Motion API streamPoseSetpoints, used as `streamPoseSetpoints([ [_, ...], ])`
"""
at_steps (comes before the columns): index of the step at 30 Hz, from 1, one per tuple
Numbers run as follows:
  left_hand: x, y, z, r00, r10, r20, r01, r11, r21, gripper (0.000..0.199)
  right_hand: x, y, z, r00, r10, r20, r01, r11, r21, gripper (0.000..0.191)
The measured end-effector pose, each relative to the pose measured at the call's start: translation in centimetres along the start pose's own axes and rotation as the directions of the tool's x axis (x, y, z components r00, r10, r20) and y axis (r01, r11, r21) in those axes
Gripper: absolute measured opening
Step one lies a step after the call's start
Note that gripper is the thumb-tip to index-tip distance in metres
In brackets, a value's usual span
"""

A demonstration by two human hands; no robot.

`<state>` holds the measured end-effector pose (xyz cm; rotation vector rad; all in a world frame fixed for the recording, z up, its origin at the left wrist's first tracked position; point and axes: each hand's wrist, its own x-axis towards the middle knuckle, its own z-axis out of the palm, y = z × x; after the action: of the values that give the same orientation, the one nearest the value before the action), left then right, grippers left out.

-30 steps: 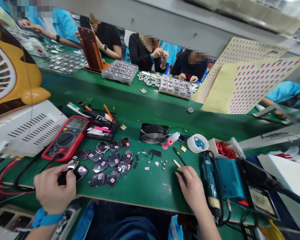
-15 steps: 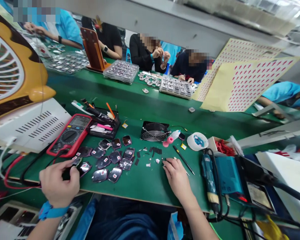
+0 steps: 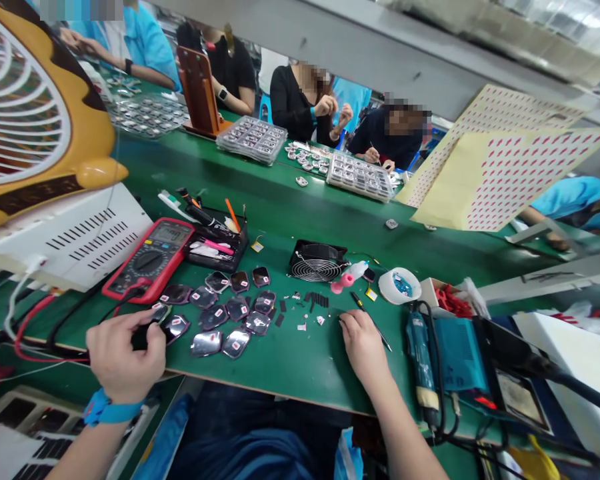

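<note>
Left hand (image 3: pixel 125 360), low in the left of the frame, was curled around a small dark part (image 3: pixel 141 339) at the near edge of the green bench (image 3: pixel 290 367), thumb and fingers pinching it; what exactly the part was could not be told, since the fingers hid most of it. Right hand (image 3: pixel 363 343), at lower centre, lay palm down with its fingers bent toward a scatter of tiny pale and black components (image 3: pixel 310 317). Whether the fingertips had closed on one was hidden.

Judging from this, good handling would have meant keeping the left grip steady and low over the bench so the part did not twist, and taking only one small piece at a time with the right fingertips, as the bits lay close together and would scatter easily.

Just beyond the left hand lay a cluster of glossy dark shells (image 3: pixel 225 313) with red-and-white labels, several touching one another. A thin black probe (image 3: pixel 370 320) lay just right of the right hand, near a teal power tool (image 3: pixel 420 353).

Farther up, at centre left, sat a red multimeter (image 3: pixel 150 260) beside a black tool tray (image 3: pixel 217 243), and a small black fan (image 3: pixel 316 261) at centre. At the top of the frame other people worked over clear parts trays (image 3: pixel 253 139).
</note>
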<state>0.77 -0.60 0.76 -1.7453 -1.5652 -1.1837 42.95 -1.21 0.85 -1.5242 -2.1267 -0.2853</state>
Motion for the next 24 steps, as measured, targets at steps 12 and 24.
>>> streamPoseSetpoints([
  [12, 0.0, -0.5, 0.3, 0.999, 0.031, -0.027, -0.031, 1.0, 0.001, 0.01, 1.9, -0.2, -1.4, 1.0, 0.004, 0.014, -0.005, 0.997, 0.072, 0.02],
  [24, -0.4, -0.3, 0.6, 0.999, -0.023, -0.037, 0.023, 1.0, -0.016, 0.01, 3.9, -1.6, -0.7, 0.988, -0.123, 0.089, 0.119, 0.992, 0.049, 0.026],
])
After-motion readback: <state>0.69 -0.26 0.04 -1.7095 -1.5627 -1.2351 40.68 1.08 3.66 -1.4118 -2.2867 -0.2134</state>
